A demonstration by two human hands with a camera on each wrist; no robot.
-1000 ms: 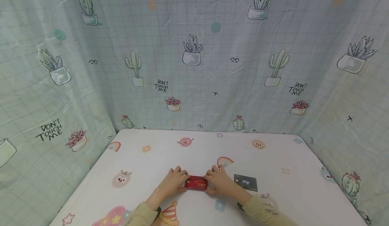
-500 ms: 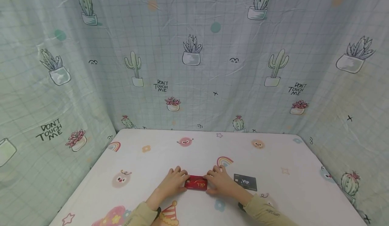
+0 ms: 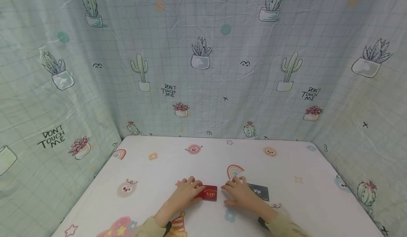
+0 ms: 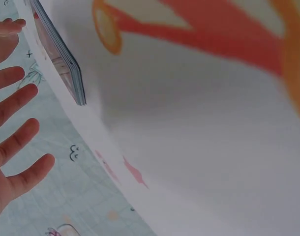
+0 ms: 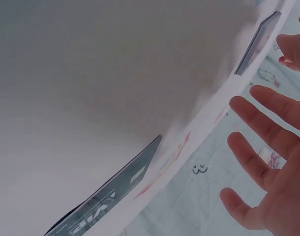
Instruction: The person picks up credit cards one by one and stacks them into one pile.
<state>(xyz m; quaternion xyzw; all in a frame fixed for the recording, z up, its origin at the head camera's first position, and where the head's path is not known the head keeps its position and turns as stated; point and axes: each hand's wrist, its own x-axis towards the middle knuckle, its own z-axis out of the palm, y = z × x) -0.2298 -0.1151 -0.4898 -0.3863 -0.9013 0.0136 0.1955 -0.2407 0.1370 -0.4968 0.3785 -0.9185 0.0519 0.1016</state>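
A small stack of cards, its top one red and marked VIP [image 3: 210,194], lies flat on the table. Its layered edges [image 4: 77,81] show in the left wrist view. Above the stack's left part is my left hand [image 3: 188,191], its fingers spread with nothing gripped. My right hand [image 3: 240,195] hovers between the red stack and a dark grey Vip card [image 3: 261,192], partly covering that card in the head view. In the right wrist view the fingers of this hand are apart and hold nothing, and the grey card [image 5: 113,194] lies below them.
The white table [image 3: 152,180] is printed with cartoon faces, rainbows and stars. A pale curtain [image 3: 203,106] with cactus drawings hangs behind it and along both sides.
My right hand has left the red stack's right edge and moved right toward the grey card. The left hand has shifted right, over the stack's left part. Both cards stay put.
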